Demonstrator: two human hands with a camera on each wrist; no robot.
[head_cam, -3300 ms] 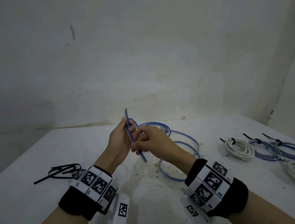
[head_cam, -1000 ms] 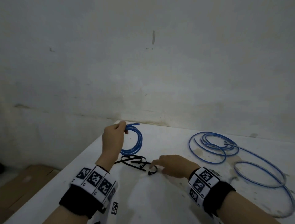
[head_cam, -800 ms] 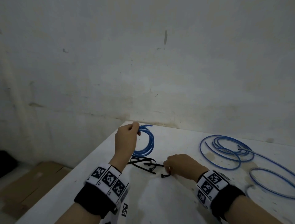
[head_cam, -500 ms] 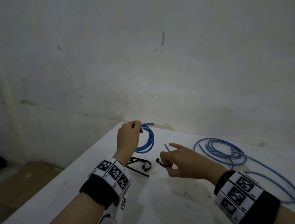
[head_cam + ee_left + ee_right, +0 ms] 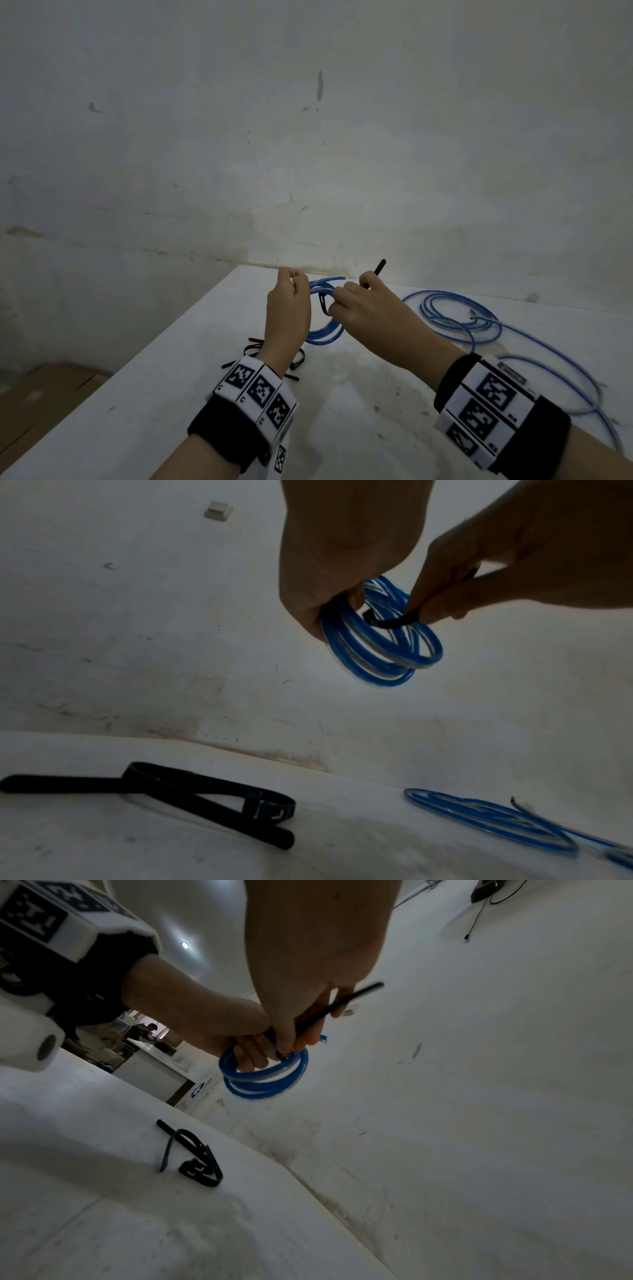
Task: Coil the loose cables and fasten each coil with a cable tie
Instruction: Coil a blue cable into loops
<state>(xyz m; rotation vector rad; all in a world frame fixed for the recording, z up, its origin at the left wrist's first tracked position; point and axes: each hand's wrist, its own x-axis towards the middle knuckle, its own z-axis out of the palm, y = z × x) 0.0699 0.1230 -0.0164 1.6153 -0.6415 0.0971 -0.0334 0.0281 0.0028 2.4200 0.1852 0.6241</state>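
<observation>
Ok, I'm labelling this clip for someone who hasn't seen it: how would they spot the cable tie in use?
On the white table, find the two hands raised near the wall. The right hand pinches a black cable tie across the small blue coil in the left hand. The spare ties lie on the table.

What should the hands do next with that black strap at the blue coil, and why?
Probably thread the cable tie's tail through its head. The left hand holds the blue coil up; the right hand pinches the tie, curved round the strands and apparently unlocked.
</observation>
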